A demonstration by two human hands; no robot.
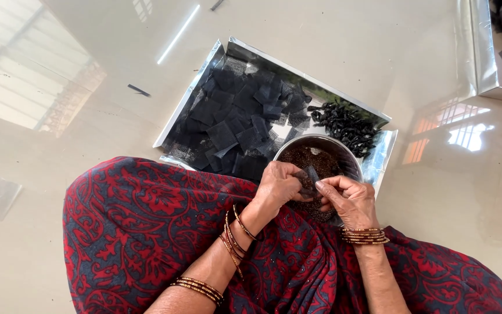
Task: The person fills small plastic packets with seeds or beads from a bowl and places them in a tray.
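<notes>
Nearest the camera, a lap in red patterned cloth (146, 232). Above it the left hand (280, 186) and right hand (350, 200) meet, each grip pinched narrow on one small black mesh square (309, 177) held between them, over the steel bowl (352, 160) of brown grains. Beyond lies a foil tray (201, 87) on the floor: the mesh pile (233, 125) toward the left hand, dark finished pieces (344, 122) toward the right.
</notes>
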